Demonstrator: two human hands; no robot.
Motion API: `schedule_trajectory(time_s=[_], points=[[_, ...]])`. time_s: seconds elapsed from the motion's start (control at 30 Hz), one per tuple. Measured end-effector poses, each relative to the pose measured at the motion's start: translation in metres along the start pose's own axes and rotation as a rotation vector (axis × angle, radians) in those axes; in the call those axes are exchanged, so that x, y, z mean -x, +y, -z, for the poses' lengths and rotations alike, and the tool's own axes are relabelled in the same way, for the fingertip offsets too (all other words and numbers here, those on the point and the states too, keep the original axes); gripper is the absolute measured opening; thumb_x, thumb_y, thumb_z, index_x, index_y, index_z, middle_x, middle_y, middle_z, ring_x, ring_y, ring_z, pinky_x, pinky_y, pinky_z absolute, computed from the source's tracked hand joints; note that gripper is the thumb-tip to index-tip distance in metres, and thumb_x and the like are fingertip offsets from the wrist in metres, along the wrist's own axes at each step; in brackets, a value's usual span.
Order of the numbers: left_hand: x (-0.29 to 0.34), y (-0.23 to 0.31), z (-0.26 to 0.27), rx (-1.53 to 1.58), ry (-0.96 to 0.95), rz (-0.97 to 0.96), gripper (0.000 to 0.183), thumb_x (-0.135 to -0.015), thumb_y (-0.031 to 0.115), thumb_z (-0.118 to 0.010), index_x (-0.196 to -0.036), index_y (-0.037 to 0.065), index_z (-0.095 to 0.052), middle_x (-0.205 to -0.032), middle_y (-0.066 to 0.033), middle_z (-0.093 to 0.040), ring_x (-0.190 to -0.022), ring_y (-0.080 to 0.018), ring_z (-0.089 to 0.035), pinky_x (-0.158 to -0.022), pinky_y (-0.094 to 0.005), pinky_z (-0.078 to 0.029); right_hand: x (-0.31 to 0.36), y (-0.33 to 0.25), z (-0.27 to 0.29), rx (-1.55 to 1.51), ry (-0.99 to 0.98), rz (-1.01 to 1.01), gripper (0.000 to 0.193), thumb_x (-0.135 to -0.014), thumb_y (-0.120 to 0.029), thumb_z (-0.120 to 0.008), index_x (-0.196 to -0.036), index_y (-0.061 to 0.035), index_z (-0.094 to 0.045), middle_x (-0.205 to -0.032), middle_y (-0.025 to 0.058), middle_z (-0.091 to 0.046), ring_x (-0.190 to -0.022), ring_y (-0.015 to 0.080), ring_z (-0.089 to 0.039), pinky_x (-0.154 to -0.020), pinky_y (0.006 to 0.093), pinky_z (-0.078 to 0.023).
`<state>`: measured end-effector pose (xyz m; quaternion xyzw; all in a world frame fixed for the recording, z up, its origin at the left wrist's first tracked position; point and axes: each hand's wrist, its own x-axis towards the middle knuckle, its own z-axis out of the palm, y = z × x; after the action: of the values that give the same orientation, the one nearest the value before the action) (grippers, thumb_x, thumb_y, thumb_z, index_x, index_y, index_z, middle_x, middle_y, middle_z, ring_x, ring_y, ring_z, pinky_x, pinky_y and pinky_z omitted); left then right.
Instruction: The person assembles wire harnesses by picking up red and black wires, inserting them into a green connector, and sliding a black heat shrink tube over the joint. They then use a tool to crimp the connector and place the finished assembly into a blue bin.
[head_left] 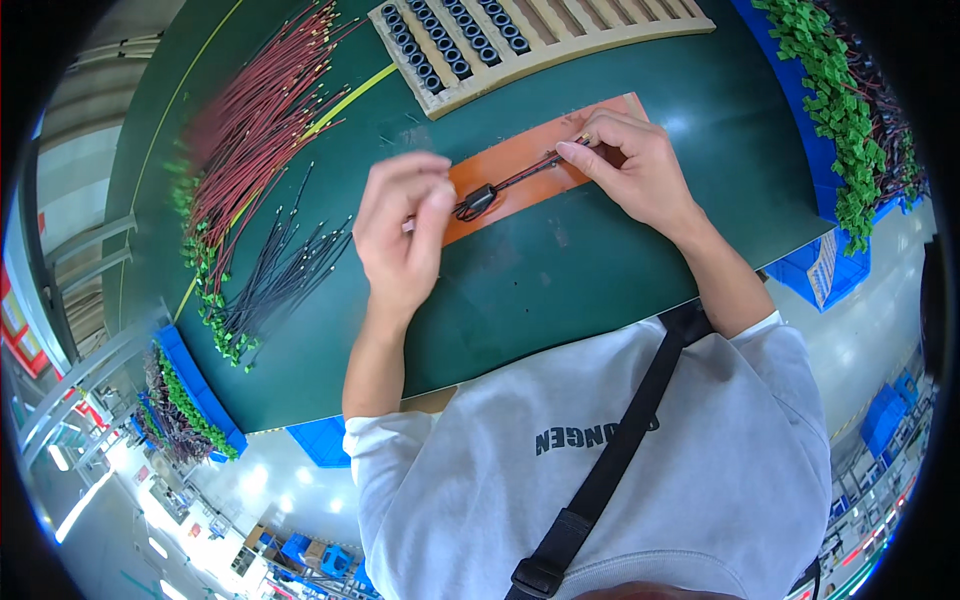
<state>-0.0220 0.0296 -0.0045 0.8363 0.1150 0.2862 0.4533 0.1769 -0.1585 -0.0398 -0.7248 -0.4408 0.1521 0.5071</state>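
Note:
A cable (525, 174) of thin dark and red wires lies slantwise over an orange board (540, 192). Around its lower left part sits a black cylindrical core (482, 197), with a small loop of wire beside it. My right hand (640, 165) pinches the wires near their upper right end between thumb and index finger. My left hand (400, 225) hovers by the board's left end, close to the wire loop. Its fingers are curled and smeared by motion, so whether they hold anything is unclear.
A wooden rack (480, 75) with rows of black cores stands at the far side of the green table (560, 290). Red wires (265, 110) and black wires (285, 265) lie at the left. Blue bins (815, 150) with green-tipped wires flank the table.

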Motion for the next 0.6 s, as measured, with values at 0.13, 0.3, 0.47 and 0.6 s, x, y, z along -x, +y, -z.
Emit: schedule_trajectory(time_s=[0.13,0.3,0.47,0.6], points=[[0.018,0.002,0.002,-0.363,-0.075,-0.284,0.018,-0.080,-0.005,-0.082,-0.094,-0.001,-0.072,-0.105,-0.0149,-0.070,-0.090,-0.0276,-0.070,-0.075,-0.0347,-0.058,-0.001,0.000,-0.003,0.068,-0.005,0.031,0.022,-0.094,-0.017,-0.076,-0.084,-0.0001,-0.067,-0.074,0.0044,-0.064,-0.065,0.0155,-0.059,-0.072,0.0303,-0.047],[0.027,-0.002,-0.008,-0.491,0.027,-0.249,0.021,-0.080,-0.006,-0.082,-0.098,-0.001,-0.073,-0.102,-0.0133,-0.071,-0.088,-0.0265,-0.071,-0.075,-0.0352,-0.059,0.000,0.008,-0.007,0.137,0.027,0.099,0.022,-0.093,-0.018,-0.077,-0.080,-0.0034,-0.066,-0.073,0.0035,-0.064,-0.064,0.0177,-0.057,-0.082,0.0330,-0.041],[0.026,0.003,-0.014,-0.472,0.067,-0.157,0.018,-0.081,-0.006,-0.081,-0.097,-0.002,-0.073,-0.102,-0.0133,-0.070,-0.086,-0.0260,-0.072,-0.073,-0.0348,-0.060,0.000,0.008,-0.007,0.146,0.032,0.096,0.023,-0.092,-0.019,-0.077,-0.078,-0.0053,-0.065,-0.072,0.0024,-0.063,-0.063,0.0186,-0.056,-0.084,0.0354,-0.039],[0.025,0.003,-0.014,-0.552,0.049,-0.191,0.015,-0.083,-0.005,-0.080,-0.097,-0.003,-0.074,-0.103,-0.0130,-0.070,-0.085,-0.0256,-0.072,-0.071,-0.0339,-0.060,0.000,0.009,-0.007,0.147,0.029,0.093,0.023,-0.092,-0.019,-0.077,-0.078,-0.0054,-0.065,-0.072,0.0024,-0.063,-0.064,0.0185,-0.056,-0.084,0.0361,-0.039]])
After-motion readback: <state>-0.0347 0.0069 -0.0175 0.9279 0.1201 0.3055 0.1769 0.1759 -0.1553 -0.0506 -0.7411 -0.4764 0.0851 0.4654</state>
